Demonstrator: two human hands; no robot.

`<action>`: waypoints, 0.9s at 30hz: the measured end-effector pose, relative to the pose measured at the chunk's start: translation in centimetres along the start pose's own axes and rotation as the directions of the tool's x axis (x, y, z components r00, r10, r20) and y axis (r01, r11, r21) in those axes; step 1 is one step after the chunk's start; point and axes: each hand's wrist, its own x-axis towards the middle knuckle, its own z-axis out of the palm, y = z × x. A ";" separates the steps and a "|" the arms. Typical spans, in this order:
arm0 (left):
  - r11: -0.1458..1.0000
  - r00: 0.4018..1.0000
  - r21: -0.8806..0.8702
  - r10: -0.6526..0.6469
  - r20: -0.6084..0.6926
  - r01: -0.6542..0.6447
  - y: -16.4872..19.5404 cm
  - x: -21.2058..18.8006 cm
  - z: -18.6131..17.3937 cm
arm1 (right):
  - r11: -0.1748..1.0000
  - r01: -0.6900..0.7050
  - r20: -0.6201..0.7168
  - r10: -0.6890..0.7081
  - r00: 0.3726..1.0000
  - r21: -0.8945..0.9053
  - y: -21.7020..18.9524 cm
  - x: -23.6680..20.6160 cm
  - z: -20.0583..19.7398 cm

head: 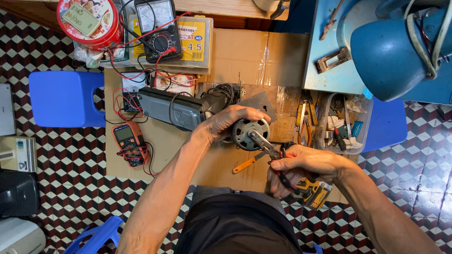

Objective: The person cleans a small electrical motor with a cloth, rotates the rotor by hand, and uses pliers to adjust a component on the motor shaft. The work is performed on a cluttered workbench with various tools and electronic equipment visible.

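A small round metal fan motor (251, 133) lies on a sheet of cardboard (235, 61) on the floor. My left hand (230, 118) curls over the motor's top and holds it steady. My right hand (301, 167) grips the red and black handles of a pair of pliers (268, 148). The pliers' jaws touch the middle of the motor's face. An orange-handled screwdriver (245, 164) lies on the cardboard just below the motor, partly under the pliers.
A grey box (169, 108), an orange multimeter (128, 141) with red leads, a black analogue meter (157, 30), a red tin (89, 21) and a clear tray of tools (343, 124) surround the work. Blue stools (63, 99) stand on the chequered tile floor.
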 end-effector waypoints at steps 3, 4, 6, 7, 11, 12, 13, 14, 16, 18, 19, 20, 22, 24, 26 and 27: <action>1.000 0.999 0.023 -0.020 0.037 0.019 0.3 0.1 -0.3 | 1.000 -0.016 0.001 0.016 1.000 -0.023 -0.3 -0.1 -0.2; 0.999 0.999 0.028 -0.028 0.041 0.027 0.4 0.2 -0.3 | 1.000 -0.019 0.007 0.019 1.000 -0.018 -0.4 -0.1 -0.3; 0.998 0.998 0.038 -0.046 0.049 0.045 0.5 0.3 -0.2 | 1.000 -0.024 0.020 0.024 0.999 -0.007 -0.2 0.0 -0.3; 0.999 0.998 0.023 -0.039 0.044 0.038 0.6 0.4 -0.2 | 1.000 0.000 0.031 0.000 1.000 -0.002 -0.1 0.1 -0.3; 1.000 0.999 0.005 0.004 0.036 -0.004 0.4 0.7 0.2 | 0.996 0.083 -0.005 -0.083 0.996 -0.044 0.9 0.7 0.4; 1.000 0.999 0.011 0.018 0.034 -0.018 0.3 0.7 0.2 | 0.993 0.099 -0.030 -0.102 0.994 -0.071 1.3 0.9 0.7; 1.000 0.999 0.016 0.026 0.035 -0.027 0.2 0.6 0.2 | 0.990 0.117 -0.048 -0.121 0.992 -0.080 1.8 1.1 1.0; 0.999 0.999 0.020 0.037 0.035 -0.037 0.1 0.6 0.2 | 0.987 0.133 -0.066 -0.139 0.988 -0.090 2.1 1.1 1.3; 0.999 0.998 0.020 0.034 0.049 -0.035 -0.2 0.5 0.4 | 0.984 0.150 -0.093 -0.159 0.983 -0.096 3.0 1.1 1.8; 1.000 0.998 0.015 0.017 0.054 -0.018 -0.4 0.5 0.4 | 0.984 0.150 -0.093 -0.159 0.983 -0.100 3.5 1.5 2.0; 1.000 0.998 0.005 0.014 0.054 -0.015 -0.4 0.5 0.4 | 0.984 0.154 -0.101 -0.162 0.982 -0.086 3.7 1.7 2.1; 1.000 0.998 -0.005 0.009 0.061 -0.008 -0.5 0.5 0.5 | 0.985 0.159 -0.116 -0.166 0.979 -0.068 4.0 1.8 2.3; 1.000 0.997 -0.030 0.000 0.072 0.002 -0.5 0.5 0.8 | 0.983 0.178 -0.152 -0.182 0.972 -0.038 4.6 2.0 2.8; 0.998 0.998 -0.061 -0.005 0.064 0.008 -0.5 0.3 1.0 | 0.979 0.202 -0.179 -0.203 0.963 -0.023 5.0 2.3 3.2; 0.999 0.999 -0.042 0.010 0.046 -0.008 -0.4 0.3 1.2 | 0.975 0.213 -0.198 -0.196 0.960 0.068 5.5 2.6 3.8; 0.999 0.999 -0.032 0.020 0.034 -0.019 -0.3 0.3 1.3 | 0.970 0.218 -0.206 -0.193 0.959 0.109 5.6 2.8 4.0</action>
